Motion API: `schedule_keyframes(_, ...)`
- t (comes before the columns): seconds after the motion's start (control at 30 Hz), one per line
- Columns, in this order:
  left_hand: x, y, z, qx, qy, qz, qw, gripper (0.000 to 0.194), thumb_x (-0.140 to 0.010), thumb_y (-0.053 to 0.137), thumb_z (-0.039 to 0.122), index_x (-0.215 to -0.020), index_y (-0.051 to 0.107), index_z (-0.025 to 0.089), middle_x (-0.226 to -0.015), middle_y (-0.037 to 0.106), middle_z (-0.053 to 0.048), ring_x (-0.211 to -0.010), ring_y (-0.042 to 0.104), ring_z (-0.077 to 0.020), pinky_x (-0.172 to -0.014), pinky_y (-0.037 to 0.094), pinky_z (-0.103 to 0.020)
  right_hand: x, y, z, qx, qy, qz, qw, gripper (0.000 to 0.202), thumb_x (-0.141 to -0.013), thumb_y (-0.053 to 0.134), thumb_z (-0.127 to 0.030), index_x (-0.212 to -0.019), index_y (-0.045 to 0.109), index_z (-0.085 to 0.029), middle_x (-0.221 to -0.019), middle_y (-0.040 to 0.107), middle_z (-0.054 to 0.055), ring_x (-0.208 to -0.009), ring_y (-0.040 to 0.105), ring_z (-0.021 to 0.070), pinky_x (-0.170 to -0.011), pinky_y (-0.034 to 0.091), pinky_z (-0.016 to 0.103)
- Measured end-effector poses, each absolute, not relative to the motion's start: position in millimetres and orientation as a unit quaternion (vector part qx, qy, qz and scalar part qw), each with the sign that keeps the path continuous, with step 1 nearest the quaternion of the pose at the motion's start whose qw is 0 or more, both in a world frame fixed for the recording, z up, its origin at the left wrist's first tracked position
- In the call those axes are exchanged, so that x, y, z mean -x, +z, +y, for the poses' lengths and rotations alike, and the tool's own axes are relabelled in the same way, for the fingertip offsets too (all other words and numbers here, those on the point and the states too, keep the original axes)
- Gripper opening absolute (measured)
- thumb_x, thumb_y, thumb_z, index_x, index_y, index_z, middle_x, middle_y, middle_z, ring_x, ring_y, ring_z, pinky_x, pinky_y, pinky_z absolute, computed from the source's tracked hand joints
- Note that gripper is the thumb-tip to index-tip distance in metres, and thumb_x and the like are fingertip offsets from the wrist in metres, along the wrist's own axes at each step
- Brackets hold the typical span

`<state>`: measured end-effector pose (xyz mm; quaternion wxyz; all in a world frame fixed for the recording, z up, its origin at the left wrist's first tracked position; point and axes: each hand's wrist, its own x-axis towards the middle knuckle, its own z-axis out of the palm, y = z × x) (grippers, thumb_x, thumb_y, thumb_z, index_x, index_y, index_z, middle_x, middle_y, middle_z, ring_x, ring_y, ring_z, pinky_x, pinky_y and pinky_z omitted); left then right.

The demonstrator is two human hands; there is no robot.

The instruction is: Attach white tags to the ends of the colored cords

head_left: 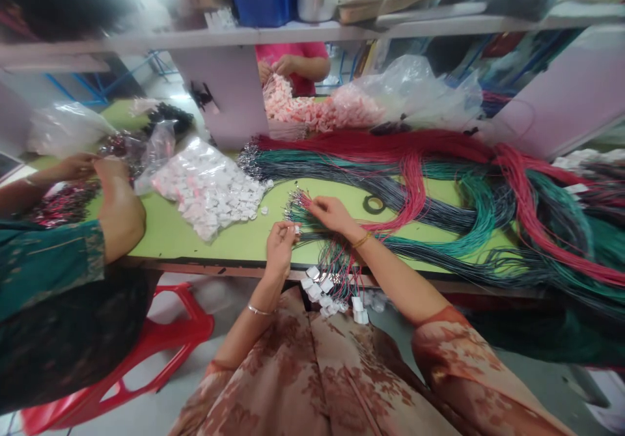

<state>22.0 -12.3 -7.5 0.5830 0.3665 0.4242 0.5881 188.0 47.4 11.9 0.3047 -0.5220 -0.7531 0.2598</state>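
My left hand (279,248) is closed, pinching a small white connector housing (297,230) between thumb and fingertips near the table's front edge. To its right, my right hand (333,213) has its fingers closed at the red wires (305,200), by their metal-tipped ends. Green and black wire ends lie just under these fingers. Below my hands, finished-looking wires with white connectors (319,286) hang over the table edge towards my lap. A clear plastic bag of white connectors (208,189) lies left of my hands, with one loose connector (264,211) beside it.
Long bundles of red wires (381,144), green wires (473,208) and black wires (415,205) spread across the green table (234,244). A black tape roll (374,204) lies among them. Co-workers' hands work at left and across the table. A red stool (185,332) stands at lower left.
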Motion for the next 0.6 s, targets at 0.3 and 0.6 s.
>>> schedule_keyframes(0.3, -29.8, -15.4, 2.0, -0.311, 0.580, 0.412, 0.631, 0.031, -0.066, 0.078, 0.034, -0.082, 0.057, 0.016, -0.089, 0.069, -0.005, -0.067, 0.057, -0.0083, -0.064, 0.043, -0.022, -200.7, 5.2, 76.2, 0.664, 0.169, -0.714, 0.142, 0.026, -0.089, 0.045, -0.029, -0.089, 0.066, -0.015, -0.093, 0.070, 0.009, -0.073, 0.055, 0.0151, -0.062, 0.031, 0.025)
schedule_keyframes(0.6, -26.6, -16.9, -1.3, -0.317, 0.580, 0.407, 0.631, 0.031, -0.065, 0.078, 0.034, -0.082, 0.059, 0.017, -0.090, 0.070, -0.005, -0.068, 0.058, -0.0089, -0.065, 0.044, -0.022, -197.9, 9.9, 77.4, 0.641, 0.135, -0.750, 0.094, 0.027, -0.091, 0.041, -0.028, -0.091, 0.064, -0.015, -0.095, 0.070, 0.012, -0.078, 0.059, 0.0188, -0.065, 0.032, 0.027)
